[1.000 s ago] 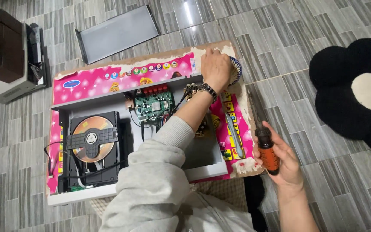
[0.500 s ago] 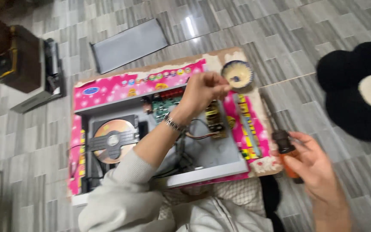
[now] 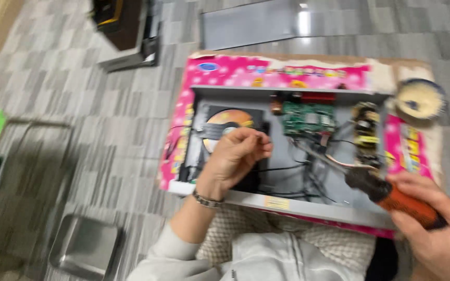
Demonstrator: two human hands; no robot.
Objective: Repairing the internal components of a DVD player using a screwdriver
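The left hand (image 3: 238, 156) has come back from the far right corner of the opened grey metal disc-player chassis (image 3: 287, 200) and now hovers over the disc drive (image 3: 225, 127), fingers pinched together as if on something small; what it holds, I cannot tell. The right hand (image 3: 433, 229) stays clamped on the orange-handled screwdriver (image 3: 391, 195), tip now inside the chassis near the green circuit board (image 3: 308, 117). The chassis lies on pink printed cardboard (image 3: 266, 70) on the floor.
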